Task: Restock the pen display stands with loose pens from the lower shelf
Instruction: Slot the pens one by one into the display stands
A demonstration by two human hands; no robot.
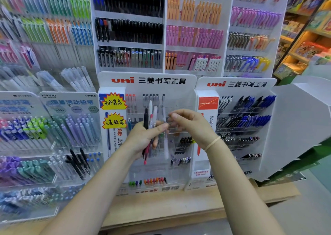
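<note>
My left hand (143, 138) grips a bundle of loose pens (151, 120), black, white, pink and clear ones, held upright in front of the middle uni display stand (148, 81). My right hand (188, 123) hovers just right of the bundle, fingers curled and pinching at a clear pen near its top; the grip is blurred. The stand's clear tiers hold a few pens at the top, some black ones at mid right and small coloured ones along the bottom.
A second uni stand (236, 84) with blue and black pens is on the right, Kokuyo stands (68, 98) with pastel pens on the left. All rest on a wooden shelf (161, 209). Tall pen racks rise behind; a white cardboard box (295, 127) sits far right.
</note>
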